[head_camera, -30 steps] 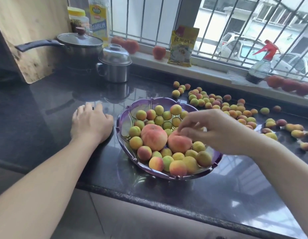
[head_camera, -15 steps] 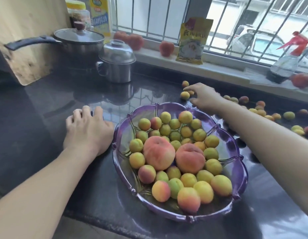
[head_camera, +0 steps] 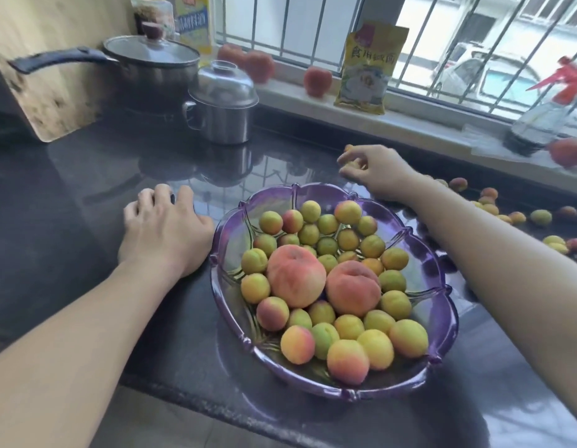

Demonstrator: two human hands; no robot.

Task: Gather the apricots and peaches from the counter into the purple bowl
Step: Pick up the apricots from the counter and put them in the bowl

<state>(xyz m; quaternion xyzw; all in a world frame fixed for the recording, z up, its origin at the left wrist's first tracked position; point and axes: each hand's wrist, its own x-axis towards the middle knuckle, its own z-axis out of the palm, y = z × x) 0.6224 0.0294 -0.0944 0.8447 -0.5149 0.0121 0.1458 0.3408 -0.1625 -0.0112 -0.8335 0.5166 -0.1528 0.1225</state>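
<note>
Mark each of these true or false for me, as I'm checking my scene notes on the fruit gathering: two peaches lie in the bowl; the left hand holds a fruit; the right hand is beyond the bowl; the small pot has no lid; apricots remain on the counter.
1. Two peaches lie in the purple bowl: true.
2. The left hand holds a fruit: false; it rests on the counter beside the bowl.
3. The right hand is beyond the bowl, fingers curled on small apricots: true.
4. The small steel pot has no lid: false; its lid is on.
5. Loose apricots remain on the counter: true.
</note>
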